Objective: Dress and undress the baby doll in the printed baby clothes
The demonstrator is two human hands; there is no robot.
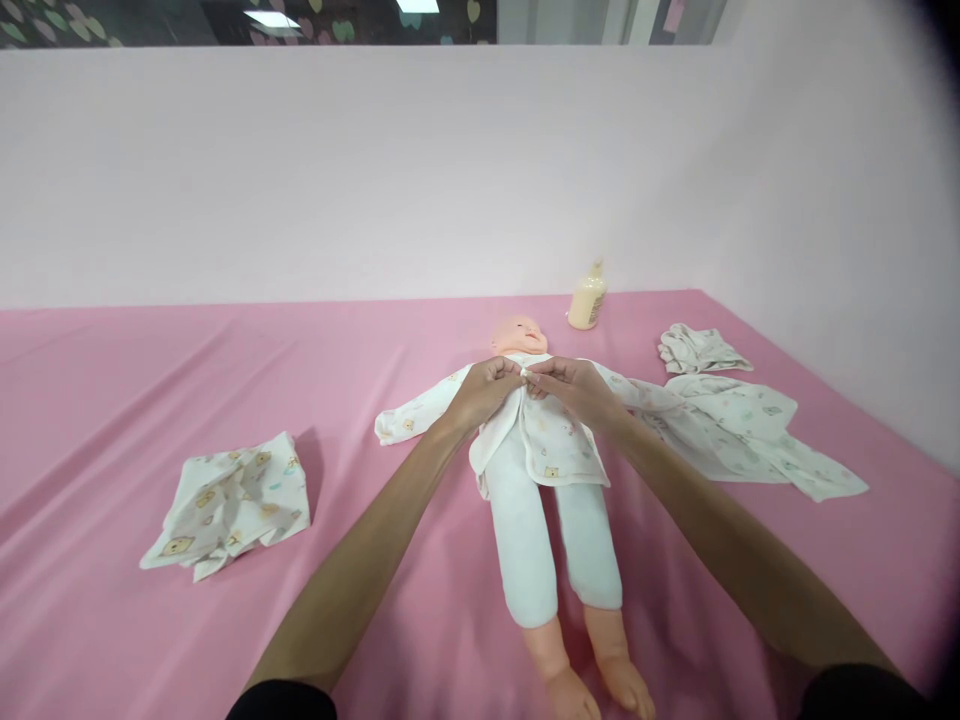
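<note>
A baby doll [529, 560] lies on its back, its head away from me and its bare feet towards me. It wears a white patterned baby jacket [566, 450] over pale trousers. My left hand [489, 388] pinches the jacket's front edge near the neck. Opposite it, my right hand [574, 388] grips the other front edge, and the fingertips of both hands almost meet at the chest. Below them the jacket front hangs apart. The fastening between my fingers is too small to make out.
A folded patterned cloth [236, 500] lies at the left on the pink sheet [360, 620]. At the right are a spread white garment [739, 430] and a crumpled cloth [697, 350]. A pump bottle [587, 298] stands behind the doll's head, near the white wall [375, 180].
</note>
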